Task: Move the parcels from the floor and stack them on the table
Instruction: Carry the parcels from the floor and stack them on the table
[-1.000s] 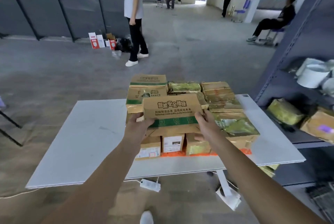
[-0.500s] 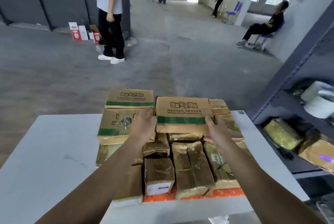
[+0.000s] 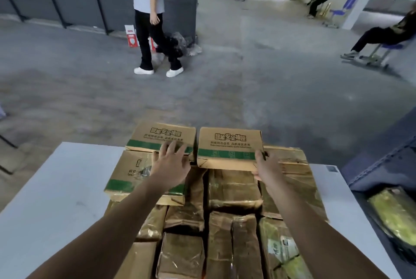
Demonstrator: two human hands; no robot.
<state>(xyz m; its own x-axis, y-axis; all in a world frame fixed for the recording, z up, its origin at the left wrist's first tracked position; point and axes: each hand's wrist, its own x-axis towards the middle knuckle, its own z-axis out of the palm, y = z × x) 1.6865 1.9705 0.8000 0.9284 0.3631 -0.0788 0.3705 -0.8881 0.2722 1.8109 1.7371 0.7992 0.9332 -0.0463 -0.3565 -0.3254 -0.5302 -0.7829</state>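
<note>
Nearest the camera, brown parcels (image 3: 231, 245) wrapped in glossy, crinkled tape are lying packed side by side along the near edge of the white table (image 3: 56, 188), with their lower ends running out of the picture. One at the near right is showing green and white print through its wrap, too blurred to read.

Two bare forearms are reaching over them. The left hand (image 3: 171, 163) is lying open with its fingers spread and straight, the tips touching the green band of a second printed box (image 3: 162, 136). The right hand (image 3: 267, 166) is gripping the near right corner of the printed box (image 3: 229, 146); its fingertips are hiding behind that corner.

This printed box, corrugated cardboard with black characters and a green stripe, is sitting on top of the wrapped parcels toward the table's far edge, just beside its twin. Under the twin a larger carton (image 3: 132, 175) of the same print is lying, with the left forearm covering part of it.

At the table's right edge a dark shelf unit (image 3: 382, 166) is holding a yellow-green packet (image 3: 396, 218) in clear film, cut off by the frame.

Beyond the table the grey concrete floor (image 3: 247, 76) is stretching away. A standing person (image 3: 148, 8) in a pale shirt, dark trousers and white shoes is facing away, with the head out of frame. Red-and-white cartons (image 3: 130, 35) are standing behind the legs. A seated person (image 3: 382, 35) is showing only partly at the far right.
</note>
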